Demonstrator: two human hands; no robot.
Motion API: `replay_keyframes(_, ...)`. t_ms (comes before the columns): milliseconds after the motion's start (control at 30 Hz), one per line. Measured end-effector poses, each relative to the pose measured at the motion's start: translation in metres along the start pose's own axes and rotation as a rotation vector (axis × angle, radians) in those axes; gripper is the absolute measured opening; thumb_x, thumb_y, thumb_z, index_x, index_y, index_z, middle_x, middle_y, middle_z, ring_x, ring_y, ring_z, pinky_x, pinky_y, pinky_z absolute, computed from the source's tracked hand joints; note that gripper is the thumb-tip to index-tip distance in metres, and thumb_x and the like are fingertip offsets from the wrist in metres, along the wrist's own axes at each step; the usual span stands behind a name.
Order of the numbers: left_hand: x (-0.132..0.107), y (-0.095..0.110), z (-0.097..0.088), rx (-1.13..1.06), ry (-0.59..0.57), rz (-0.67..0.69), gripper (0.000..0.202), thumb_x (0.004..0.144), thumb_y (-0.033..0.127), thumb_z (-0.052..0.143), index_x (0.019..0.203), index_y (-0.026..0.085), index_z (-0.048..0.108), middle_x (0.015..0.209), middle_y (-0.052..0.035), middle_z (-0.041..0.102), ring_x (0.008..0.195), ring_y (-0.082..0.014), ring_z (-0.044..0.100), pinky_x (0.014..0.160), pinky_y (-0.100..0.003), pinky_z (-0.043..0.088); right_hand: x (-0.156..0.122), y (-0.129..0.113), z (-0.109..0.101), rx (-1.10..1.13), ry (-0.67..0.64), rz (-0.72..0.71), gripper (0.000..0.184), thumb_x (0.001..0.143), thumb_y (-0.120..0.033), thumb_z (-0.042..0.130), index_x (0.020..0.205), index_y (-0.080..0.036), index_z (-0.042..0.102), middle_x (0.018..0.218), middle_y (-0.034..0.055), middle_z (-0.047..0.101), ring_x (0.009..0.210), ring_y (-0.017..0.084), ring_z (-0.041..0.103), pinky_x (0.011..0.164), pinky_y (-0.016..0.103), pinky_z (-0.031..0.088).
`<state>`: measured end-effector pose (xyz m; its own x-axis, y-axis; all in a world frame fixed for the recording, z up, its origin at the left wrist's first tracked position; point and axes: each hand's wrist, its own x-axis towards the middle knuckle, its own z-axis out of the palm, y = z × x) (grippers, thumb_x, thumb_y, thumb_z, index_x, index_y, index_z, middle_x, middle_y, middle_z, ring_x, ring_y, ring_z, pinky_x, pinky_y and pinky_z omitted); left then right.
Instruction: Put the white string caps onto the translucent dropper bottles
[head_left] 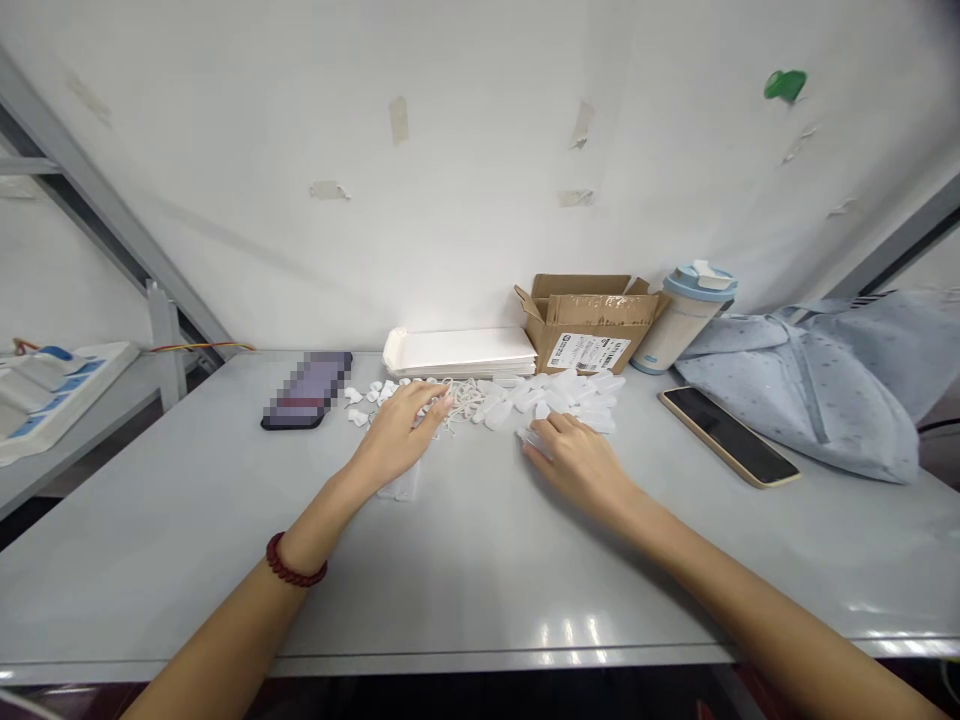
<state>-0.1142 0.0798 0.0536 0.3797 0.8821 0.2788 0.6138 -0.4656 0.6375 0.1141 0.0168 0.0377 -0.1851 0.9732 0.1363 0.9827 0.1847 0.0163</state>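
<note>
My left hand (401,425), with a dark red bracelet (294,570) on its wrist, reaches over a pile of thin white strings (469,400). Its fingers are stretched out, thumb and forefinger a little apart at the strings' left side. Under and in front of that palm lie flat clear plastic pieces (405,486). Small white pieces (360,405) are scattered left of the fingers. My right hand (581,460) has its fingers curled on a clear plastic piece (531,440), mostly hidden under them. Just beyond it spreads a heap of translucent plastic pieces (574,388).
Behind the heaps stand a stack of white trays or cards (461,350) and an open cardboard box (592,325). A tumbler (684,320), a phone (727,435) and a pale blue cloth bag (802,380) are at the right. Another phone (309,390) lies left; further left is a power strip (64,390).
</note>
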Motion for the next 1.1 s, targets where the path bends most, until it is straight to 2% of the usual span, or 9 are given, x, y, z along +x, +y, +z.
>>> replay_keyframes(100, 0.001, 0.000, -0.001, -0.099, 0.017, -0.016, 0.045, 0.092, 0.049, 0.038, 0.120, 0.021, 0.058, 0.126, -0.0064, 0.057, 0.115, -0.0235, 0.051, 0.084, -0.035, 0.047, 0.000, -0.001, -0.001, -0.018, -0.026, 0.010, 0.020, 0.092, -0.028, 0.048, 0.094, -0.013, 0.062, 0.094, 0.0108, 0.064, 0.094, 0.026, 0.060, 0.071, 0.032, 0.044)
replay_keyframes(233, 0.003, -0.004, -0.002, -0.185, -0.006, -0.051, 0.047, 0.091, 0.051, 0.040, 0.127, 0.023, 0.054, 0.134, -0.0061, 0.052, 0.122, -0.0250, 0.046, 0.092, -0.038, 0.043, -0.001, -0.002, -0.002, -0.007, -0.046, 0.006, 0.021, 0.092, -0.028, 0.048, 0.095, -0.013, 0.062, 0.095, 0.0109, 0.065, 0.096, 0.026, 0.059, 0.072, 0.032, 0.044)
replay_keyframes(367, 0.006, -0.008, -0.003, -0.212, -0.058, -0.099, 0.048, 0.091, 0.052, 0.038, 0.123, 0.022, 0.057, 0.131, -0.0071, 0.056, 0.124, -0.0264, 0.045, 0.100, -0.041, 0.037, 0.000, -0.002, -0.002, 0.008, -0.056, 0.007, 0.021, 0.092, -0.028, 0.048, 0.095, -0.012, 0.062, 0.095, 0.0111, 0.065, 0.096, 0.026, 0.059, 0.072, 0.032, 0.044)
replay_keyframes(500, 0.007, -0.007, -0.005, -0.265, -0.086, -0.149, 0.047, 0.091, 0.052, 0.040, 0.121, 0.021, 0.059, 0.131, -0.0068, 0.056, 0.125, -0.0266, 0.044, 0.103, -0.040, 0.034, 0.000, -0.002, -0.001, 0.016, -0.050, 0.008, 0.021, 0.092, -0.027, 0.048, 0.096, -0.013, 0.063, 0.096, 0.0116, 0.065, 0.097, 0.026, 0.059, 0.072, 0.032, 0.044)
replay_keyframes(667, 0.007, -0.008, -0.007, -0.372, -0.068, -0.111, 0.045, 0.092, 0.049, 0.038, 0.125, 0.026, 0.056, 0.136, -0.0044, 0.052, 0.126, -0.0260, 0.044, 0.101, -0.039, 0.035, -0.001, -0.002, -0.002, 0.020, -0.043, 0.006, 0.020, 0.092, -0.026, 0.048, 0.096, -0.012, 0.063, 0.095, 0.0116, 0.065, 0.096, 0.026, 0.059, 0.071, 0.032, 0.044)
replay_keyframes(867, 0.007, -0.003, -0.007, -0.311, -0.164, -0.201, 0.047, 0.089, 0.051, 0.044, 0.127, 0.026, 0.055, 0.134, -0.0072, 0.052, 0.124, -0.0285, 0.044, 0.099, -0.041, 0.037, -0.001, -0.004, -0.001, 0.023, -0.041, 0.004, 0.021, 0.092, -0.026, 0.048, 0.096, -0.012, 0.063, 0.094, 0.0109, 0.065, 0.095, 0.026, 0.059, 0.069, 0.031, 0.043)
replay_keyframes(967, 0.005, 0.003, -0.010, -0.340, -0.134, -0.200, 0.047, 0.089, 0.051, 0.044, 0.130, 0.030, 0.052, 0.135, -0.0051, 0.051, 0.123, -0.0270, 0.045, 0.098, -0.040, 0.037, -0.001, -0.003, 0.002, 0.022, -0.026, -0.007, 0.020, 0.092, -0.026, 0.049, 0.095, -0.012, 0.063, 0.093, 0.0104, 0.065, 0.095, 0.026, 0.059, 0.069, 0.031, 0.043)
replay_keyframes(1100, 0.004, 0.005, -0.012, -0.361, -0.153, -0.188, 0.045, 0.088, 0.049, 0.046, 0.128, 0.030, 0.053, 0.135, -0.0039, 0.052, 0.124, -0.0276, 0.044, 0.096, -0.038, 0.040, -0.001, -0.003, 0.003, 0.016, -0.014, -0.013, 0.020, 0.092, -0.026, 0.048, 0.095, -0.013, 0.063, 0.093, 0.0101, 0.065, 0.094, 0.025, 0.059, 0.069, 0.030, 0.042)
